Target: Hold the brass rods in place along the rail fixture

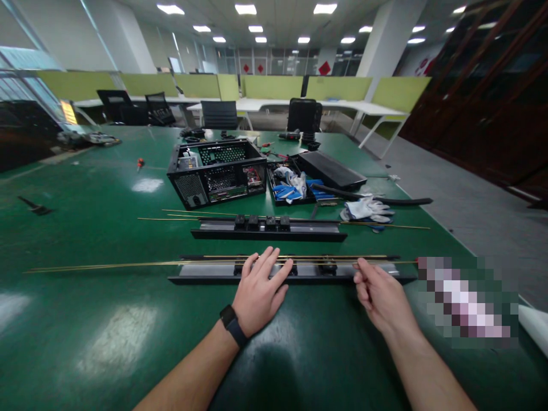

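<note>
My left hand (pixel 260 291) lies with fingers spread over a long channel-shaped rail (pixel 205 269), black along its edges and silvery inside. Its fingertips reach thin brass-coloured rods (pixel 107 266) that run lengthwise along the rail and stick out far to the left. Near the rail's right end, my right hand (pixel 381 294) is closed, with thumb and forefinger pinching at one of these rods. Between the hands a small black block (pixel 327 264) sits in the channel; other blocks are partly hidden by my left hand. A dark watch (pixel 233 324) is on my left wrist.
Behind lies a second rail (pixel 269 233) with several black blocks and thin rods. Farther back are an open computer case (pixel 218 174), a black tray (pixel 278 200) with blue-white gloves, a flat black panel (pixel 329 168) and another glove (pixel 367 209). A pixelated patch covers something at right.
</note>
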The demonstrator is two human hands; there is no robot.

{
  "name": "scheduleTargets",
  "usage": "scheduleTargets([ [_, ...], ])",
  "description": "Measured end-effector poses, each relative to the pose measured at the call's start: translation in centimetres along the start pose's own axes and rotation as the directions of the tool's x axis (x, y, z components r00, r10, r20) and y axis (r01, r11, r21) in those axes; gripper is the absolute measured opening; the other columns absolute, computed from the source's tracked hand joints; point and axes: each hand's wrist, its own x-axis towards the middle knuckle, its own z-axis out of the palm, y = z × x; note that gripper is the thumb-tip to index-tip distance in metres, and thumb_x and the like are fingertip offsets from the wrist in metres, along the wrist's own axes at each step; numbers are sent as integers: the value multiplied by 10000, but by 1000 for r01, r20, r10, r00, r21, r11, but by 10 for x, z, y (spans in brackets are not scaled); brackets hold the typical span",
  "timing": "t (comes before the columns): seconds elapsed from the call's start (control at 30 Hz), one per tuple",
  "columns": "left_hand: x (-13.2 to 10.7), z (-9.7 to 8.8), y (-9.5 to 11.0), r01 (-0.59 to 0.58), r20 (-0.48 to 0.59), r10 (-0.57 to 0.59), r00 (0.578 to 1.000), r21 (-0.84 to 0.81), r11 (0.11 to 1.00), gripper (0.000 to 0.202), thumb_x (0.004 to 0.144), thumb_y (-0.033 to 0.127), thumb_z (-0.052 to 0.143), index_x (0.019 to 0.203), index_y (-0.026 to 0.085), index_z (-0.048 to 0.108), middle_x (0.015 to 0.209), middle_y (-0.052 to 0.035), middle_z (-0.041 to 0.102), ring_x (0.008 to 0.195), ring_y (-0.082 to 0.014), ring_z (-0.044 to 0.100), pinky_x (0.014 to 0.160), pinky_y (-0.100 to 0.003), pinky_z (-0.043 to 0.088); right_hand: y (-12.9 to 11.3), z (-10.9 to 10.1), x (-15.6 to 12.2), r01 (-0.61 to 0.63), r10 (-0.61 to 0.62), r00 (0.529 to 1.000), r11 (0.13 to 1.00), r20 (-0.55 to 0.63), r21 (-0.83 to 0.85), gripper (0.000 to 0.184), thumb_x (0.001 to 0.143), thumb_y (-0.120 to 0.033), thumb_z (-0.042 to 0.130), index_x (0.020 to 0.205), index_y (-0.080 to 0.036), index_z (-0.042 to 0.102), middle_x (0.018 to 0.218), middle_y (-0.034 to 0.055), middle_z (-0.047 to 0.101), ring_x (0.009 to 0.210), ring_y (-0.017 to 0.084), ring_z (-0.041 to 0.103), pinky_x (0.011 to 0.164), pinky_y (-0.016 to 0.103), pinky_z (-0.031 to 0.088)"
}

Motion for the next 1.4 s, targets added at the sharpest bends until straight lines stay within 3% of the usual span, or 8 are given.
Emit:
scheduleTargets([
  [0.2, 0, -1, 1, 6, 2, -5, 1000, -10, 1000, 514, 936, 306, 575, 1444, 292, 500, 1549, -115, 427, 1462, -292, 347, 1175, -522, 289, 3, 6, -6, -30, 33, 997, 999, 75, -39, 389, 730, -478, 830, 831, -143, 658, 613, -4, 604, 316, 39, 361, 241, 140, 196],
  [1.4, -3, 2, 1, 6, -11, -6, 1000, -4, 1000, 521, 929, 306, 583, 1443, 293, 494, 1551, -109, 423, 1462, -284, 342, 1179, -508, 263, 3, 5, -5, -22, 24, 998, 999, 63, -34, 377, 751, -491, 795, 807, -146, 652, 581, 4, 608, 307, 56, 377, 243, 148, 188],
])
